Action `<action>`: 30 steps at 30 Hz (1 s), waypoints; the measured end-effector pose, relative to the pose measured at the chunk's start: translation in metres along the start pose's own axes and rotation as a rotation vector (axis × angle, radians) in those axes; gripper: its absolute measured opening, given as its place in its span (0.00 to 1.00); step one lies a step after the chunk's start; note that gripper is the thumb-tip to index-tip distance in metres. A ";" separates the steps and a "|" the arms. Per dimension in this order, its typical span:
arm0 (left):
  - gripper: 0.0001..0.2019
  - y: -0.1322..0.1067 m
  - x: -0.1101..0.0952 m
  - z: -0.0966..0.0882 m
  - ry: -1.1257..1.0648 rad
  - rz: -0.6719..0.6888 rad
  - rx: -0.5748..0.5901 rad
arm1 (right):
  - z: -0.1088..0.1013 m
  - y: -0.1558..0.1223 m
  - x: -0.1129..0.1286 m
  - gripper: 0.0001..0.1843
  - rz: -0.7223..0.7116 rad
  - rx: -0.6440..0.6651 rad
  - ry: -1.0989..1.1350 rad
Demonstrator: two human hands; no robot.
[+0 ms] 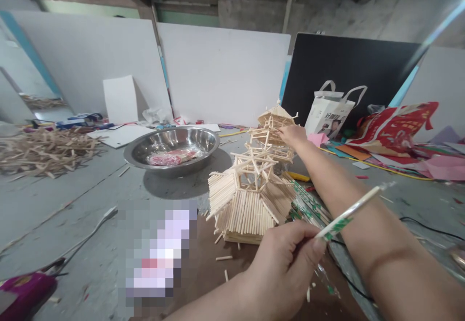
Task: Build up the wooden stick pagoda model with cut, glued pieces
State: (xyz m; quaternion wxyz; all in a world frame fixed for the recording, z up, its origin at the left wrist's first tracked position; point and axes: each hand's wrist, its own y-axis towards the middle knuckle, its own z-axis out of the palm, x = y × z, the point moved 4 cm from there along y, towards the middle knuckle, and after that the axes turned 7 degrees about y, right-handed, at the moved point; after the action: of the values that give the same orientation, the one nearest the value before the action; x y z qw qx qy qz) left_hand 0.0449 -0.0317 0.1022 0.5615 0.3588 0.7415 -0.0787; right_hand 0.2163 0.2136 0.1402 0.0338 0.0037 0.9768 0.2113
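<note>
My left hand (286, 267) is closed on a pair of disposable chopsticks (358, 202) in a clear wrapper with green print. My right hand (293, 137) reaches forward, its fingers closed at the side of a small pagoda-like tower (276, 117) of wooden sticks; the fingertips are partly hidden. Nearer to me is a stick model with a sloping roof (250, 214) and an open frame on top. It sits on a brown board (207, 263). More wrapped chopsticks (308, 202) lie right of it, partly behind my left hand.
A metal basin (136, 159) with wrapped packets stands left of the models. Loose sticks (47, 151) are heaped farther left. A purple glue gun (25, 292) lies front left, beside a blurred-out object (163, 248). A white bag (327, 113) and coloured paper (443, 166) are at right.
</note>
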 end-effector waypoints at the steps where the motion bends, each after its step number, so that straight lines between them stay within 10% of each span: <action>1: 0.15 0.000 0.000 0.000 -0.003 -0.009 -0.001 | 0.000 0.000 -0.002 0.21 0.011 -0.001 0.006; 17: 0.15 0.003 0.003 0.000 -0.045 -0.090 -0.016 | 0.001 0.004 -0.007 0.23 0.082 -0.043 0.038; 30: 0.15 0.000 0.004 0.003 -0.036 -0.056 0.004 | 0.007 -0.015 0.020 0.18 -0.147 -0.093 -0.029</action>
State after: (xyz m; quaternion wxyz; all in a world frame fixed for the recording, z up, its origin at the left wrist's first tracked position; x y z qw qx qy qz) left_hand 0.0470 -0.0318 0.0975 0.5715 0.3379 0.7408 -0.1024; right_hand 0.1970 0.2035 0.1267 0.0636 -0.0666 0.9629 0.2535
